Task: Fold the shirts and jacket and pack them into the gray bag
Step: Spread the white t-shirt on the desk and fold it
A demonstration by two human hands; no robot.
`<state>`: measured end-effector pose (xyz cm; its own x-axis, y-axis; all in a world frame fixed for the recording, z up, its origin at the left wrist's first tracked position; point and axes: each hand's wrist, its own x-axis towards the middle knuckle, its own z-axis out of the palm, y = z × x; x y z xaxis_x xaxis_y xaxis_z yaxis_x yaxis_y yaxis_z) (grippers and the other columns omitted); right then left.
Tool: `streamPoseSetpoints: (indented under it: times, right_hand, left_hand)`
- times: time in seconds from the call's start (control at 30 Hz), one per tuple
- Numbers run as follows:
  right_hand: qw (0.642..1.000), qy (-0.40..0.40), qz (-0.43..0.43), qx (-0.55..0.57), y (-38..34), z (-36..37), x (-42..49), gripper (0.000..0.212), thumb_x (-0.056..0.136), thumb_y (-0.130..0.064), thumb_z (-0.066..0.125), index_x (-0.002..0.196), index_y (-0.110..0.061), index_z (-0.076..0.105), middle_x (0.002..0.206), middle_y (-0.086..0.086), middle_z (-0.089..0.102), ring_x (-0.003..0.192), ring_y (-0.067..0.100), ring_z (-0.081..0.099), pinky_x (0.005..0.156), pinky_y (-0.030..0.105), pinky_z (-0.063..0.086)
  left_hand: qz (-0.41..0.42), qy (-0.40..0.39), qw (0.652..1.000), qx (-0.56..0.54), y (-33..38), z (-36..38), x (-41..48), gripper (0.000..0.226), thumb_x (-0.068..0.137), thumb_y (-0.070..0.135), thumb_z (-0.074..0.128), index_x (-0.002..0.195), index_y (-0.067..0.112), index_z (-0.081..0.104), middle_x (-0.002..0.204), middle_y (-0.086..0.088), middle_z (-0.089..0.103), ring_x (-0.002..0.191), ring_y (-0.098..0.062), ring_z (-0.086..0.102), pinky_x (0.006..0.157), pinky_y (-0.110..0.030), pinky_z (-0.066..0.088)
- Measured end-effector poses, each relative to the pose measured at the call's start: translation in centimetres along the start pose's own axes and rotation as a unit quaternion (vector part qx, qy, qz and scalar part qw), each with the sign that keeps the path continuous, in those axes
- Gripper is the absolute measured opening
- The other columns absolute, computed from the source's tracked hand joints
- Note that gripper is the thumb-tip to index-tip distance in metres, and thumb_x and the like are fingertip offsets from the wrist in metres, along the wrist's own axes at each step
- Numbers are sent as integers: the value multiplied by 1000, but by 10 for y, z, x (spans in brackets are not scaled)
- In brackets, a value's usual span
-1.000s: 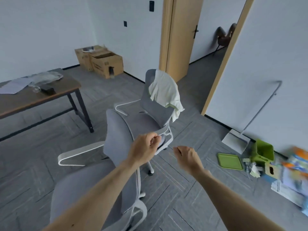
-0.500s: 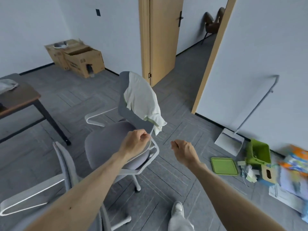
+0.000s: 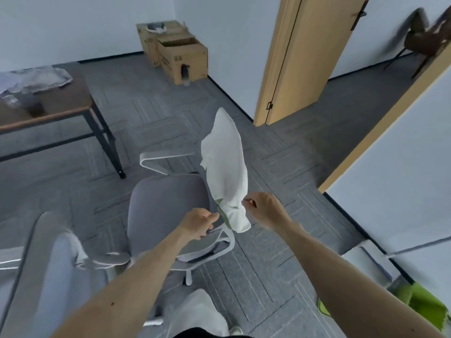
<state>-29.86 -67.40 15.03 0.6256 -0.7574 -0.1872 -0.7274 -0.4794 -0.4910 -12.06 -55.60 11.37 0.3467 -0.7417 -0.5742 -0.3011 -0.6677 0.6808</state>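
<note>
A white shirt (image 3: 225, 167) with a green hem hangs over the backrest of a grey office chair (image 3: 166, 203) in the middle of the room. My left hand (image 3: 199, 224) is at the shirt's lower left edge, fingers pinched on the green hem. At the lower right edge, my right hand (image 3: 264, 211) has its fingers closed on the cloth. More light garments (image 3: 36, 79) lie in a heap on the brown table (image 3: 56, 111) at the left. No gray bag is in view.
A second grey chair (image 3: 58, 269) stands close at the lower left. Cardboard boxes (image 3: 180, 53) sit by the far wall, beside an open wooden door (image 3: 300, 57). A green bin (image 3: 425, 304) and a white dustpan (image 3: 366, 262) lie at the right wall.
I have stepped closer to the chair and the view has swung. Both hands moved forward from loose fists in the air onto the lower edge of the white shirt.
</note>
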Motion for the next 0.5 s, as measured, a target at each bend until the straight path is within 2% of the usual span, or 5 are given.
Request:
streamPoseSetpoints:
  times: [0.07,0.13,0.23,0.37,0.5]
  right_hand:
    - [999,-14,-34,-7,-3,-4,29,22,98,-31,49,82,-27,64,66,-9,59,61,16,57,58,28,42]
    - [997,-12,-73,-8,-10,-10,61,20,98,-29,52,94,-19,69,70,-9,62,61,13,57,60,27,43]
    - [990,-14,-139,-22,-24,-18,111,16,96,-24,57,95,-15,70,77,-5,70,61,11,57,62,27,48]
    - [979,-57,-161,-113,-35,-23,166,12,93,-25,58,91,-21,69,73,-10,64,67,16,60,65,30,52]
    - [952,-142,-209,-172,-46,-20,212,12,92,-21,57,94,-20,68,81,-4,70,75,22,64,69,30,48]
  left_hand:
    - [-29,-8,999,-33,-3,-1,21,38,100,47,52,113,14,66,100,-1,71,74,-17,64,67,-31,57]
    - [-51,-20,997,-51,-4,-2,44,41,101,50,49,115,15,64,104,-1,71,79,-19,66,73,-33,59]
    - [-85,-35,992,-87,-3,-6,82,42,98,55,51,111,18,65,107,-4,70,84,-21,67,81,-36,60]
    - [-128,-57,983,-118,0,-4,124,44,99,51,51,123,16,60,118,-6,66,83,-19,63,82,-36,57]
    - [-144,-87,975,-143,-1,4,154,46,98,52,54,126,16,55,124,-10,65,91,-21,61,82,-36,54]
